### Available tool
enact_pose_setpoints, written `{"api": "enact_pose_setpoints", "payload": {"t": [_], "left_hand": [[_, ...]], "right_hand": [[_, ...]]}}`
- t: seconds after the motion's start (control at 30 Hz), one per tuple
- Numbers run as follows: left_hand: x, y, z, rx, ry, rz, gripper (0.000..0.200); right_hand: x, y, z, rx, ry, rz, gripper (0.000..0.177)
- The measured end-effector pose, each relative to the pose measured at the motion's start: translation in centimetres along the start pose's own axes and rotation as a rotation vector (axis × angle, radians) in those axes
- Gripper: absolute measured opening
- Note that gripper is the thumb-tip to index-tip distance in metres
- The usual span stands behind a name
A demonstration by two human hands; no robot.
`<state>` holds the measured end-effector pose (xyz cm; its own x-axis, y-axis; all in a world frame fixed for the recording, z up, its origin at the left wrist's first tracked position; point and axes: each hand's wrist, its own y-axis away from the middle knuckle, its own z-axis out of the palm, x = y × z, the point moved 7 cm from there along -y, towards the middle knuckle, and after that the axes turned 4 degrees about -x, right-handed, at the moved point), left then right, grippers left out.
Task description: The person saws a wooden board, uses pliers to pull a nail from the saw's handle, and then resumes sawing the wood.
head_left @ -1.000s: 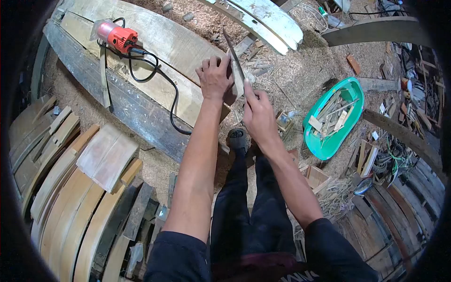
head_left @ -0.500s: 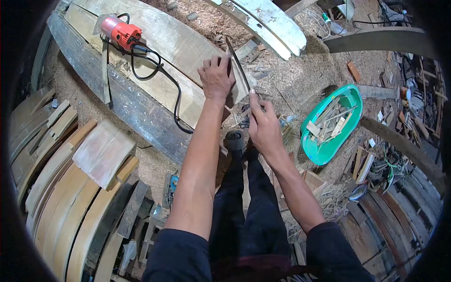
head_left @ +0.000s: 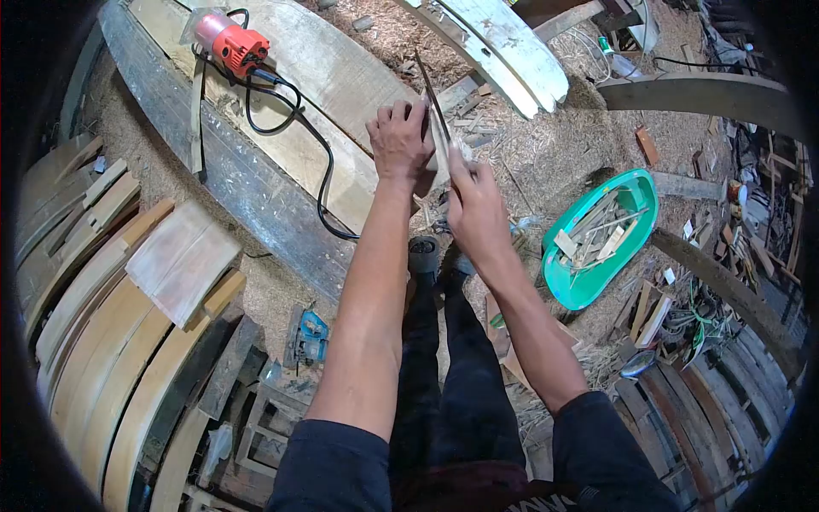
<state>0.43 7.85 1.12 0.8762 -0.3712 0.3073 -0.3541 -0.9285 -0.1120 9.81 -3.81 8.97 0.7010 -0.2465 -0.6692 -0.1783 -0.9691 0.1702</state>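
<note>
My right hand [head_left: 476, 200] is wrapped round the near end of a long thin dark blade-like tool [head_left: 433, 98], which points up and slightly left. Along its left side, my left hand [head_left: 399, 141] presses with bent fingers on a small wooden piece [head_left: 441, 154] at the end of the wide plank [head_left: 341, 72]. How the fingers grip that piece is partly hidden. A red power tool [head_left: 235, 47] with a black cord lies on the planks, up and left of my hands.
A green tub [head_left: 580, 286] of wood scraps stands to the right. A blue power tool [head_left: 311, 337] lies left of my legs. Curved planks [head_left: 128, 375] are stacked at the lower left, with a pale board [head_left: 183, 264] on top. Wood shavings cover the floor.
My right hand and the blade have shifted slightly up and left relative to my left hand. The view has moved a little, so more of the blue power tool shows.
</note>
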Motion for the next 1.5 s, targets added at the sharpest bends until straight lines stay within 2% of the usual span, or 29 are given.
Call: {"api": "enact_pose_setpoints", "payload": {"t": [0.1,0.23,0.37,0.57,0.67,0.9,1.0,1.1,1.27,1.5], "left_hand": [[0.0,-0.1,-0.3,0.008,-0.024,-0.001,0.042],[0.1,0.3,-0.1,0.012,0.008,-0.016,0.039],[0.0,0.0,0.0,0.011,0.000,-0.005,0.037],[0.2,0.2,-0.5,0.016,-0.004,-0.024,0.037],[0.1,-0.1,-0.3,-0.033,0.011,-0.028,0.037],[0.2,-0.1,-0.3,0.010,0.015,-0.032,0.035],[-0.1,0.0,0.0,0.011,0.025,-0.043,0.037],[-0.2,-0.1,0.0,0.018,-0.005,-0.038,0.038],[-0.3,-0.1,0.0,0.014,0.082,-0.073,0.029],[0.1,0.1,-1.8,0.073,0.199,-0.013,0.054]], "right_hand": [[0.5,2.3,-0.2,-0.083,-0.014,0.079,0.055],[0.0,-2.0,-0.3,-0.048,0.003,0.036,0.054],[0.3,0.9,-0.5,0.008,0.002,-0.071,0.051],[-0.7,-2.9,-0.6,-0.090,0.042,0.093,0.053],[0.6,0.8,-0.2,-0.055,-0.015,0.046,0.053],[-0.4,-2.4,0.0,-0.126,0.036,0.104,0.053],[0.6,-1.1,-0.5,-0.101,-0.073,0.052,0.053],[-0.4,-0.6,-2.3,-0.008,-0.175,-0.102,0.052],[0.2,0.9,-2.9,0.114,-0.188,-0.142,0.049],[1.3,1.8,-1.8,0.150,-0.212,-0.098,0.042]]}}
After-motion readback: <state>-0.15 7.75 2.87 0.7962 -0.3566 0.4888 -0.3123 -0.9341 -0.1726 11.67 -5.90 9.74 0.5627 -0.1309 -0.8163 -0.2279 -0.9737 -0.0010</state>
